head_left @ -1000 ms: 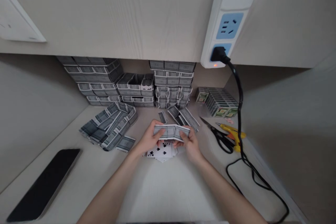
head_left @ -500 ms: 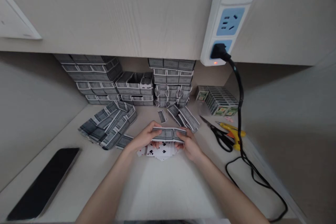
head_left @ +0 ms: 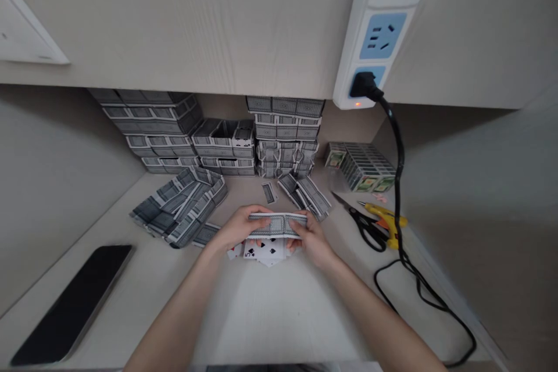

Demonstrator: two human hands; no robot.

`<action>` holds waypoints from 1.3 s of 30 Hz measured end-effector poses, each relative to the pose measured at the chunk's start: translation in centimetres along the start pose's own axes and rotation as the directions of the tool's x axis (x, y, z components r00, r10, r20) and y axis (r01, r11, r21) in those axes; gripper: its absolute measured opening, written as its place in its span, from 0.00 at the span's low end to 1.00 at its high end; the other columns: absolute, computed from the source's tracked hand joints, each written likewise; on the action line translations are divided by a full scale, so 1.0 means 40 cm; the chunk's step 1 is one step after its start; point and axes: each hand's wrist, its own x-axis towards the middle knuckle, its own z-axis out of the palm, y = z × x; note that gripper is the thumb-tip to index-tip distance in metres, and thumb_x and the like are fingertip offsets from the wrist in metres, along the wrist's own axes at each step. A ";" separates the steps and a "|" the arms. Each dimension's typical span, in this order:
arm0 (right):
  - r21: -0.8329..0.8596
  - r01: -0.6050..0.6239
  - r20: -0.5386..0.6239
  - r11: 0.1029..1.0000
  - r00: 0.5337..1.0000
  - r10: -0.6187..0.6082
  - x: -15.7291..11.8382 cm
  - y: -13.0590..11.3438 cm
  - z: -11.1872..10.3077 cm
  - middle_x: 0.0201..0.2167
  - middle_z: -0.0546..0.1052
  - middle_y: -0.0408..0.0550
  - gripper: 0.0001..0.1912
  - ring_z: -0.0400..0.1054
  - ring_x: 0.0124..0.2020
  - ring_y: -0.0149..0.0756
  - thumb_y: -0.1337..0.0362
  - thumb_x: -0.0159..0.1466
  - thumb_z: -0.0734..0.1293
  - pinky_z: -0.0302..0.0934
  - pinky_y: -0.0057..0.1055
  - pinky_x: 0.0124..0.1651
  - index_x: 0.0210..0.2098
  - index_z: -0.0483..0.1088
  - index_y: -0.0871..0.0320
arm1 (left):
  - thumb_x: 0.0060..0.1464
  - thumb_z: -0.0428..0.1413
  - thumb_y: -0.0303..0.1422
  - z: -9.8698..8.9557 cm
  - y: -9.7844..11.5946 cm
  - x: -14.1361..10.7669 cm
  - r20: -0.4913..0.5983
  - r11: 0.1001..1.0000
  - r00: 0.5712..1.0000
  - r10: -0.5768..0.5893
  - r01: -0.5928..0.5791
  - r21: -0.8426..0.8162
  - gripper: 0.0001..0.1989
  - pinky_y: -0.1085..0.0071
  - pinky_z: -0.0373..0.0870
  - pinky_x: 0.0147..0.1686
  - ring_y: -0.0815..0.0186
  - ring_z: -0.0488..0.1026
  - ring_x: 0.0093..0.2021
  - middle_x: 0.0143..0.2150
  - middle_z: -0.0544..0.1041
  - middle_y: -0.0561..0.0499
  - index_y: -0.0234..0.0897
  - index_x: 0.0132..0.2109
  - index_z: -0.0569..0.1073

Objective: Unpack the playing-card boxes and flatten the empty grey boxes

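Observation:
Between my two hands is a strip of folded playing cards [head_left: 277, 225], its grey patterned backs facing up. My left hand [head_left: 242, 226] grips its left end, thumb on top and fingers beneath. The right end is pinched by my right hand [head_left: 309, 233] in the same way. Below the strip lie loose playing cards [head_left: 265, 250] face up on the desk, a five of spades among them. A single small card piece [head_left: 269, 193] and some folded card strips [head_left: 307, 195] rest just beyond my hands. To the left sits a larger folded-card structure [head_left: 181, 206].
Stacked card blocks [head_left: 285, 128] line the back. Boxed card decks [head_left: 366, 165] stand at the back right. Black scissors [head_left: 368, 226], a yellow glue gun [head_left: 394, 224] and a black cable [head_left: 399, 186] lie right. A phone [head_left: 74, 302] lies left. A power strip [head_left: 379, 35] hangs above.
Both hands have shifted slightly left with the card strip, and the left thumb lies a little farther along it. Everything else has stayed in place.

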 end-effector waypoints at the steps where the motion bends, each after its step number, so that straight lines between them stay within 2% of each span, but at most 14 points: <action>1: -0.012 0.008 0.013 1.000 1.000 -0.008 0.000 -0.001 0.000 0.19 0.70 0.36 0.18 0.64 0.12 0.29 0.56 0.53 0.67 0.61 0.26 0.14 0.36 0.54 0.54 | 0.43 0.56 0.41 -0.001 0.003 -0.002 0.004 1.000 1.000 0.003 -0.003 -0.001 0.21 0.78 0.58 0.11 0.72 0.65 0.14 0.23 0.71 0.53 0.36 0.44 0.70; 8: -0.090 0.073 0.117 0.993 0.991 -0.062 -0.003 -0.009 -0.004 0.14 0.67 0.33 0.17 0.63 0.11 0.30 0.55 0.55 0.65 0.59 0.26 0.13 0.36 0.53 0.53 | 0.43 0.56 0.43 0.001 0.002 -0.005 0.033 1.000 0.999 0.026 -0.026 0.008 0.21 0.77 0.58 0.10 0.71 0.65 0.13 0.21 0.71 0.54 0.36 0.43 0.70; 12: -0.104 0.094 0.115 0.990 0.990 -0.081 -0.002 -0.010 -0.007 0.14 0.67 0.33 0.17 0.62 0.10 0.29 0.55 0.55 0.64 0.58 0.25 0.12 0.36 0.53 0.53 | 0.44 0.54 0.45 0.015 -0.006 -0.001 0.014 0.998 0.998 0.065 -0.065 0.019 0.21 0.77 0.58 0.11 0.73 0.65 0.13 0.23 0.71 0.54 0.37 0.43 0.69; 17: -0.098 0.099 0.117 0.990 0.989 -0.087 -0.003 -0.017 -0.009 0.15 0.67 0.33 0.16 0.62 0.11 0.28 0.55 0.56 0.64 0.59 0.25 0.14 0.36 0.53 0.53 | 0.48 0.51 0.45 0.040 -0.008 0.001 -0.032 0.993 0.993 0.118 -0.118 -0.005 0.19 0.78 0.58 0.10 0.74 0.64 0.13 0.24 0.69 0.55 0.37 0.43 0.67; 21: -0.104 0.072 0.161 0.992 0.985 -0.054 -0.010 -0.017 0.001 0.15 0.68 0.34 0.17 0.63 0.11 0.30 0.54 0.56 0.63 0.59 0.26 0.14 0.36 0.52 0.53 | 0.49 0.50 0.44 0.059 -0.010 0.002 -0.048 0.985 0.984 0.171 -0.170 0.019 0.18 0.78 0.57 0.09 0.75 0.63 0.12 0.28 0.71 0.53 0.38 0.44 0.66; 26: -0.075 0.047 0.194 0.996 0.981 -0.031 -0.011 -0.009 0.009 0.16 0.69 0.35 0.19 0.63 0.12 0.30 0.52 0.55 0.63 0.60 0.26 0.14 0.36 0.49 0.53 | 0.50 0.48 0.45 0.075 -0.009 0.000 -0.045 0.983 0.984 0.171 -0.167 0.070 0.18 0.78 0.57 0.10 0.74 0.62 0.12 0.25 0.71 0.54 0.38 0.42 0.66; 28: -0.057 0.041 0.203 0.998 0.979 -0.029 -0.010 -0.007 0.010 0.15 0.69 0.34 0.20 0.64 0.12 0.30 0.51 0.55 0.63 0.60 0.26 0.15 0.37 0.49 0.53 | 0.49 0.49 0.45 0.075 -0.007 -0.002 -0.035 0.979 0.981 0.189 -0.186 0.089 0.18 0.76 0.60 0.13 0.73 0.64 0.15 0.27 0.72 0.54 0.37 0.41 0.67; 30: -0.039 0.028 0.211 0.999 0.977 -0.019 -0.010 -0.008 0.013 0.16 0.69 0.34 0.21 0.65 0.13 0.31 0.50 0.55 0.62 0.60 0.27 0.16 0.40 0.49 0.53 | 0.46 0.53 0.43 0.071 -0.005 -0.001 -0.056 0.964 0.968 0.245 -0.237 0.118 0.17 0.75 0.65 0.22 0.70 0.69 0.22 0.30 0.73 0.52 0.36 0.39 0.70; 32: -0.028 0.016 0.203 0.999 0.979 -0.010 -0.011 -0.012 0.015 0.18 0.69 0.35 0.23 0.66 0.14 0.31 0.49 0.57 0.60 0.61 0.29 0.19 0.44 0.49 0.53 | 0.42 0.56 0.42 0.062 -0.005 0.004 -0.116 0.954 0.953 0.281 -0.265 0.137 0.17 0.73 0.66 0.31 0.67 0.71 0.31 0.32 0.74 0.51 0.34 0.36 0.72; 34: -0.063 0.051 0.163 0.997 0.986 -0.040 -0.012 -0.016 0.014 0.23 0.70 0.39 0.24 0.66 0.17 0.31 0.47 0.58 0.57 0.62 0.30 0.21 0.48 0.48 0.52 | 0.40 0.58 0.43 0.047 -0.009 0.012 -0.211 0.968 0.946 0.245 -0.226 0.109 0.18 0.73 0.65 0.33 0.65 0.70 0.33 0.32 0.75 0.50 0.33 0.34 0.72; 36: -0.219 0.180 0.118 0.959 0.980 -0.157 -0.015 -0.020 0.010 0.31 0.71 0.45 0.24 0.67 0.24 0.33 0.48 0.58 0.56 0.63 0.33 0.27 0.50 0.51 0.52 | 0.38 0.58 0.44 0.028 -0.013 0.021 -0.326 0.986 0.931 0.163 -0.162 0.031 0.20 0.73 0.64 0.31 0.65 0.70 0.31 0.31 0.75 0.50 0.33 0.36 0.72; 37: -0.344 0.268 0.129 0.900 0.963 -0.237 -0.017 -0.021 0.007 0.35 0.70 0.48 0.24 0.68 0.30 0.35 0.48 0.57 0.58 0.63 0.34 0.32 0.49 0.54 0.53 | 0.37 0.59 0.44 0.017 -0.015 0.025 -0.390 0.989 0.911 0.132 -0.145 -0.004 0.21 0.73 0.63 0.30 0.65 0.70 0.30 0.31 0.75 0.50 0.32 0.36 0.72; 39: -0.588 0.432 0.244 0.684 0.901 -0.359 -0.023 -0.021 0.002 0.43 0.67 0.52 0.25 0.63 0.43 0.41 0.51 0.53 0.65 0.59 0.39 0.43 0.47 0.61 0.54 | 0.35 0.60 0.44 -0.002 -0.017 0.030 -0.498 0.990 0.861 0.108 -0.138 -0.023 0.22 0.73 0.62 0.30 0.65 0.70 0.31 0.31 0.75 0.49 0.33 0.36 0.72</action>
